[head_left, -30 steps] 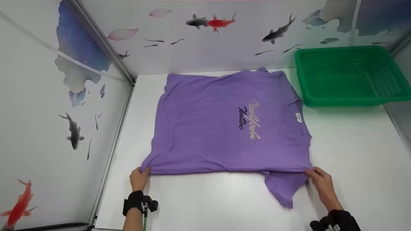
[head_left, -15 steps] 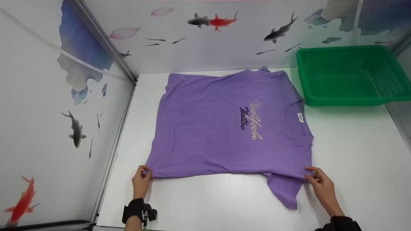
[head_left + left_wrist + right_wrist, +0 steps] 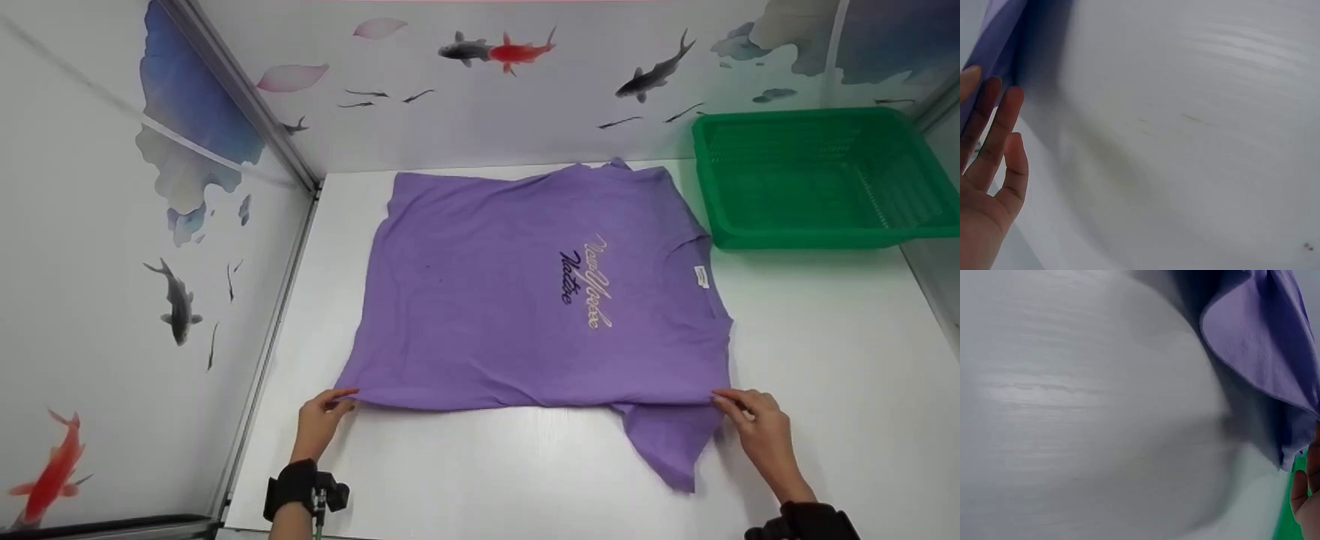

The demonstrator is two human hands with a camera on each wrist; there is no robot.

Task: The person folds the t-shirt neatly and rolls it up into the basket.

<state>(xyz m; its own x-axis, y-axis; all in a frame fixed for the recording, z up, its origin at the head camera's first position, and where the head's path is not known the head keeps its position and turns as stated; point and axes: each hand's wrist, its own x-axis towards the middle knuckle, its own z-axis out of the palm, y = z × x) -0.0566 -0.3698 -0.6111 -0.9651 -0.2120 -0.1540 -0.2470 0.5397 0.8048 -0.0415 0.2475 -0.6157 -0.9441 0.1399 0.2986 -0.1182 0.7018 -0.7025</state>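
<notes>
A purple T-shirt (image 3: 480, 300) lies spread on the white table, its hem at the left and its neckline at the right. Script lettering (image 3: 585, 281) runs across its chest. At the near hem corner, my left hand (image 3: 321, 424) pinches the cloth between thumb and fingers; the left wrist view shows purple fabric (image 3: 999, 39) there. My right hand (image 3: 761, 431) pinches the near edge close to the shoulder, above the sleeve (image 3: 667, 442) that hangs toward me. Only part of the right hand (image 3: 1310, 495) shows in the right wrist view.
A green plastic basket (image 3: 817, 240) stands at the back right, close to the shirt's neckline. Walls printed with fish rise at the left (image 3: 97, 225) and back (image 3: 525, 112). The white tabletop (image 3: 510, 472) extends in front of the shirt.
My left hand loosened at the hem corner, then pinched it again with its wrist shifted left. My right fingers parted, then closed on the near edge again. The shirt stays almost in place.
</notes>
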